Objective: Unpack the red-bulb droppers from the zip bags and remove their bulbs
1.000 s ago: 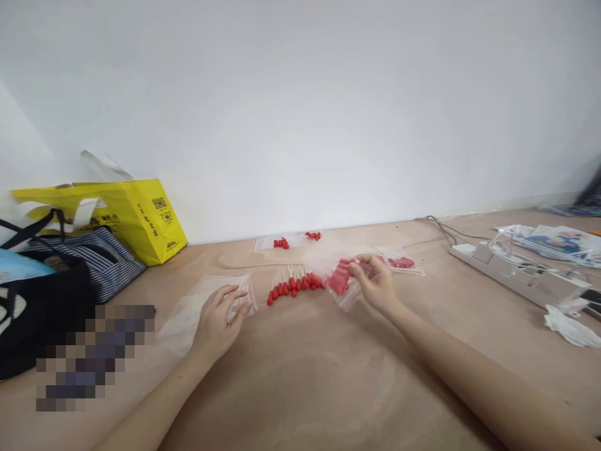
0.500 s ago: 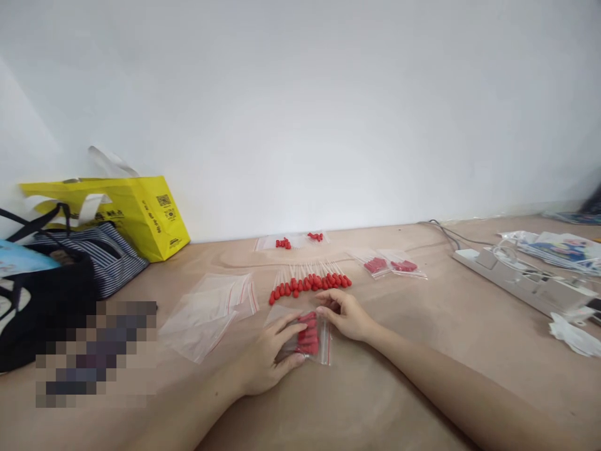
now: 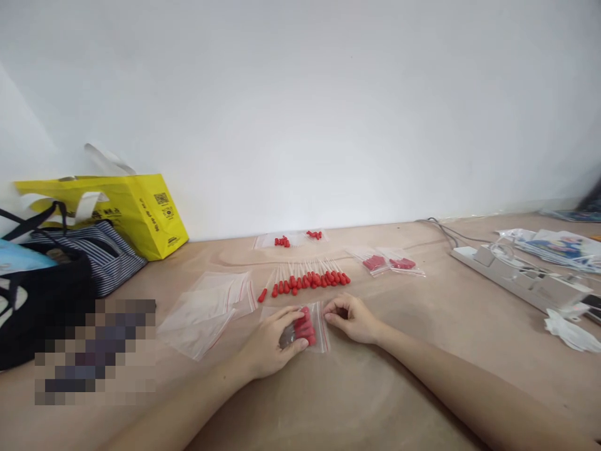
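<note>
My left hand (image 3: 277, 341) rests over a clear zip-lock bag (image 3: 318, 344), its thumb and fingers closed about several red-bulbed droppers (image 3: 305, 329) inside. The bag lies flat, zip edge to the right; its left part is hidden under my palm. At that zip edge, my right hand (image 3: 350, 318) has its fingers curled and thumb and forefinger pinched on the rim. Just beyond the hands lies a row of loose droppers (image 3: 312, 279), red bulbs toward me and pale stems pointing away. One dropper (image 3: 262, 295) sits apart at the row's left end.
Flat zip-lock bags (image 3: 206, 310) overlap on the left. Filled bags (image 3: 375, 262) lie right of the row; more bulbs (image 3: 282, 242) rest on plastic near the wall. A yellow bag (image 3: 154, 219) and striped pouch (image 3: 115, 257) stand left, a power strip (image 3: 511, 275) right.
My left hand has shifted slightly up and right on the bag, and the bag has turned a little. My right hand has moved slightly right and down. The leftmost dropper lies farther left.
</note>
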Tool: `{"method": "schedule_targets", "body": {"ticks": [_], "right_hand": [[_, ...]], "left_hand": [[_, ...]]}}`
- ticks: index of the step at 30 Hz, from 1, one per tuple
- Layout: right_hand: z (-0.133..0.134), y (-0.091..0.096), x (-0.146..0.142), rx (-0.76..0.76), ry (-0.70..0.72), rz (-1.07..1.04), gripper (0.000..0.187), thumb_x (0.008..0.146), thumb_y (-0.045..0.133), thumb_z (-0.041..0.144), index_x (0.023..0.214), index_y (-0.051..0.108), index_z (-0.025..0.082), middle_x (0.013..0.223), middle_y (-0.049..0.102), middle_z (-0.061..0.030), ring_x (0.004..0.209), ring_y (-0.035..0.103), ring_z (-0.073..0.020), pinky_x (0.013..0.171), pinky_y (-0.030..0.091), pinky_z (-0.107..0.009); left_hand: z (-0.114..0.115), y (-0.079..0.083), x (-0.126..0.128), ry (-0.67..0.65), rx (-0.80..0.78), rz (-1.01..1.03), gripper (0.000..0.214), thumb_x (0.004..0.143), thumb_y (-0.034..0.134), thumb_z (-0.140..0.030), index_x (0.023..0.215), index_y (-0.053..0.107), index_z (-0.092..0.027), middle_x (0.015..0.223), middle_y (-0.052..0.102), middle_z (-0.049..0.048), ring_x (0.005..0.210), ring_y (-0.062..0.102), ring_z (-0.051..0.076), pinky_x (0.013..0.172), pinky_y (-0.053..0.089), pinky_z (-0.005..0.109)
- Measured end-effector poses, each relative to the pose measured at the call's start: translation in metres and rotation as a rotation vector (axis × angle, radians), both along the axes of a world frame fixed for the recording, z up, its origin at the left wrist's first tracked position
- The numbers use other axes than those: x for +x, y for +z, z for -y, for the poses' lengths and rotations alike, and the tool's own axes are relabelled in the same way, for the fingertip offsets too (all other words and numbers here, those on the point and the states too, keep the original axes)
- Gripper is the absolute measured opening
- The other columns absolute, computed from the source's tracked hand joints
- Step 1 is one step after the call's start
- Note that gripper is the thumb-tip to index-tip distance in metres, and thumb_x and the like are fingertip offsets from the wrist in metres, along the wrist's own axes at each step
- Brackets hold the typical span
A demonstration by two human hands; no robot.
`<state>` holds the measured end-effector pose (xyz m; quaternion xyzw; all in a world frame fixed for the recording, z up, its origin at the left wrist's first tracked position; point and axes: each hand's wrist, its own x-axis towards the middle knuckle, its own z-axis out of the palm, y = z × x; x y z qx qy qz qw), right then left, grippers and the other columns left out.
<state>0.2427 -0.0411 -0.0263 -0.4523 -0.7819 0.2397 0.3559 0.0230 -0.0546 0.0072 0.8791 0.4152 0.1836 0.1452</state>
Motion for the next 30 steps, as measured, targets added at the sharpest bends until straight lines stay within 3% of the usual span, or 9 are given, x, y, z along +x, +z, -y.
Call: {"method": "schedule_targets", "body": {"ticks": [4, 7, 13, 21, 30], "right_hand": [[0.001, -0.002, 0.001, 0.075, 0.033, 0.022, 0.015, 0.068, 0.052, 0.009, 0.073, 0.062, 0.018, 0.068, 0.057, 0.0002, 0.068, 0.05, -0.0123, 0.066, 0.038, -0.025], [0.001, -0.004, 0.001, 0.172, 0.055, 0.092, 0.013, 0.068, 0.057, 0.011, 0.074, 0.064, 0.02, 0.069, 0.057, 0.0003, 0.07, 0.049, -0.013, 0.068, 0.036, -0.027], [-0.002, -0.008, -0.002, 0.499, 0.054, 0.237, 0.016, 0.073, 0.057, 0.016, 0.083, 0.065, 0.025, 0.07, 0.057, -0.0006, 0.07, 0.044, -0.0137, 0.066, 0.03, -0.029], [-0.005, -0.007, -0.003, 0.706, 0.067, 0.292, 0.011, 0.075, 0.054, 0.018, 0.074, 0.064, 0.023, 0.067, 0.055, -0.0009, 0.069, 0.04, -0.0138, 0.065, 0.027, -0.029], [-0.002, -0.001, -0.003, 0.771, 0.094, 0.369, 0.017, 0.079, 0.045, 0.014, 0.074, 0.06, 0.02, 0.07, 0.057, -0.0012, 0.07, 0.039, -0.0137, 0.066, 0.025, -0.03]], "left_hand": [[0.001, -0.005, 0.004, 0.004, -0.05, 0.085, 0.04, 0.075, 0.053, -0.034, 0.112, 0.05, -0.02, 0.119, 0.053, 0.0061, 0.107, 0.05, 0.021, 0.092, 0.04, 0.037], [0.004, -0.009, 0.005, 0.017, -0.066, 0.14, 0.036, 0.075, 0.053, -0.032, 0.11, 0.051, -0.02, 0.117, 0.054, 0.0063, 0.106, 0.051, 0.02, 0.091, 0.041, 0.037], [0.004, -0.002, 0.009, 0.054, -0.069, 0.095, 0.033, 0.078, 0.05, -0.03, 0.109, 0.05, -0.02, 0.11, 0.055, 0.0061, 0.1, 0.053, 0.019, 0.086, 0.043, 0.035], [-0.018, 0.019, 0.027, -0.172, 0.199, -0.173, 0.035, 0.08, 0.038, -0.007, 0.103, 0.057, -0.025, 0.111, 0.054, 0.0034, 0.096, 0.053, 0.017, 0.08, 0.044, 0.031], [-0.034, -0.007, 0.027, -0.298, 0.434, -0.104, 0.029, 0.082, 0.036, -0.007, 0.081, 0.062, -0.018, 0.086, 0.064, 0.0024, 0.075, 0.058, 0.013, 0.066, 0.045, 0.025]]}}
